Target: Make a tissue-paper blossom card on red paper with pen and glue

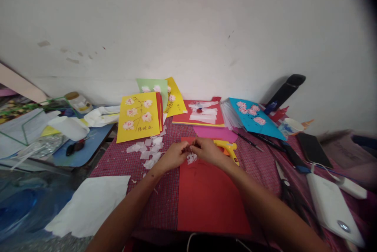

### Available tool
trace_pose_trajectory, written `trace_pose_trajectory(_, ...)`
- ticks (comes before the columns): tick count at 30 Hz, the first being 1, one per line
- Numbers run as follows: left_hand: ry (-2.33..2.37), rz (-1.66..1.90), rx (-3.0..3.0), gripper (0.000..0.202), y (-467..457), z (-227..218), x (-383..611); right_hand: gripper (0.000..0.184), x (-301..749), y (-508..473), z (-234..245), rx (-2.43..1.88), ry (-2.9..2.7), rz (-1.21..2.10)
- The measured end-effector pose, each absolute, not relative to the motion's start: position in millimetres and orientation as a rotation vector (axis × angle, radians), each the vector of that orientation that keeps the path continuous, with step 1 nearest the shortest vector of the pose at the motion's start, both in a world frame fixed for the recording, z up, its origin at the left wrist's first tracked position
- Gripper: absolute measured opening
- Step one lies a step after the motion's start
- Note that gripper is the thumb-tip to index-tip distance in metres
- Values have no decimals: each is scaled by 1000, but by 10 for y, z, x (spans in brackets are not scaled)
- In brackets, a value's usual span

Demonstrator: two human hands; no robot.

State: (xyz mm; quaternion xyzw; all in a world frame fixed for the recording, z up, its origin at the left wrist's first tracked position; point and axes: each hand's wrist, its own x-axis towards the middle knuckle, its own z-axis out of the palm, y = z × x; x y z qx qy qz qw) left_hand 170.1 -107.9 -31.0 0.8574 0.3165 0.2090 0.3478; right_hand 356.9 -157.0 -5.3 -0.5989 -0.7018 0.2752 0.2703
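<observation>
My left hand and my right hand meet over the top of a red sheet of card. The fingers of both are closed in a pinch, fingertips together; what sits between them is too small to make out. Just below the fingertips, a crumpled white paper flower rests on the card, with faint dark lines beneath it. Beside my right hand lies a yellow hot glue gun, partly hidden by that hand. Scattered white paper squares lie left of my left hand.
Yellow and blue cards with paper flowers stand at the back. White strips lie on a red stack. Scissors, a white power bank and a black phone are at right. White paper overhangs the left edge.
</observation>
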Motion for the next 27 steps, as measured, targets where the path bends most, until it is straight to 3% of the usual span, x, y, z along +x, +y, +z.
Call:
trace_pose_trajectory(15,827,563,2271,2,-1088,-343,1660,10,3533,-1647,-35,-1591,-1950,676)
trace_pose_trajectory(27,866,665,2330,14,-1125,-166,1615,15,3593,-1714,156,-1543,-1855,633)
